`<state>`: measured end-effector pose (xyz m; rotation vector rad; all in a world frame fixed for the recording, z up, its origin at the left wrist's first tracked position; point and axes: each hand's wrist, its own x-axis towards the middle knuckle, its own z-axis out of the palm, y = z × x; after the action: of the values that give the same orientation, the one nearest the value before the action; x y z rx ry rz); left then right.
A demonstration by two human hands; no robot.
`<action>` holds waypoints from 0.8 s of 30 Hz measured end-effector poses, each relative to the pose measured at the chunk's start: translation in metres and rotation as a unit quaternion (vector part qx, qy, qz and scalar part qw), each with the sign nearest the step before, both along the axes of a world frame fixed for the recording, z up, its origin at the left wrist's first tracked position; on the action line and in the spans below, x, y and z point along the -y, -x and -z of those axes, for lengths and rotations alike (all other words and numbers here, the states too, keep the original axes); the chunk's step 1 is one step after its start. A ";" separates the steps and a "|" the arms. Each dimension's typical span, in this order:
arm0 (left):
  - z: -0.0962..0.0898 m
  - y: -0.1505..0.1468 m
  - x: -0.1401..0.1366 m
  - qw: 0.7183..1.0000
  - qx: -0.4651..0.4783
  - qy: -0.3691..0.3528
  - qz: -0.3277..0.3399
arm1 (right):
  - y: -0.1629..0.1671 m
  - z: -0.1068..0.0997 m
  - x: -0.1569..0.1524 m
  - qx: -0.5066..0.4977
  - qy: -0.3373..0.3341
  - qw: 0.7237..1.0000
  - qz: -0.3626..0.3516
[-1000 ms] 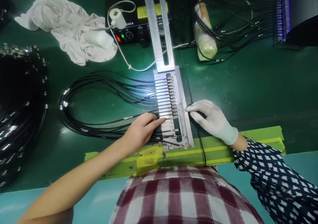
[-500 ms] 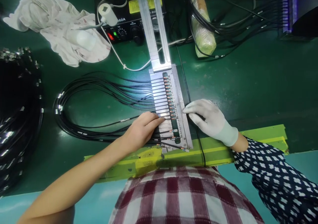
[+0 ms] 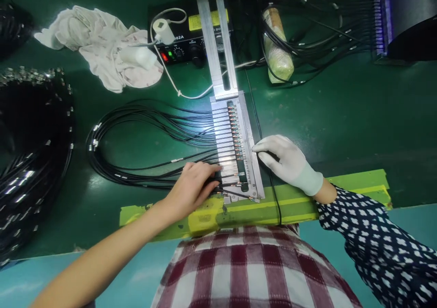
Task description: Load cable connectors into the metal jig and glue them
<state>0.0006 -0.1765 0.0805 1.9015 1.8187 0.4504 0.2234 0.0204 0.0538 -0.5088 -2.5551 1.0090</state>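
Observation:
A metal clamping fixture (image 3: 225,157) lies on the bench, with black cables (image 3: 170,116) laid side by side across its slotted plate. Their stripped ends with small metal connectors (image 3: 233,125) line up over the fixture's slot. My bare left hand (image 3: 194,185) is at the plate's lower left edge, thumb and index finger apart around the lower cables. Its other fingers are partly hidden. My right hand (image 3: 287,162), in a white glove, rests beside the fixture's right bar, its index fingertip touching the edge. A small gap shows between its thumb and index finger.
A metal arm (image 3: 213,39) extends from the fixture toward a black control box (image 3: 177,50). A white cloth (image 3: 102,43) lies at the upper left. A thick cable bundle (image 3: 30,125) is on the left, a wrapped roll (image 3: 279,48) at the back. Yellow-green tape (image 3: 205,214) lines the front edge.
My left hand has drawn back left and slightly down from the plate, its thumb and index finger spreading. My right hand stays at the bar. The view has shifted a little.

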 end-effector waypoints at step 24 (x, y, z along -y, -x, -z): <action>0.012 0.006 -0.015 0.988 -0.019 -0.135 0.068 | 0.001 0.002 -0.003 0.005 0.013 1.000 0.006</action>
<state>-0.0052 -0.1616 0.0685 2.2123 1.7090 0.6449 0.2226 0.0230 0.0519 -0.5363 -2.5486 1.0385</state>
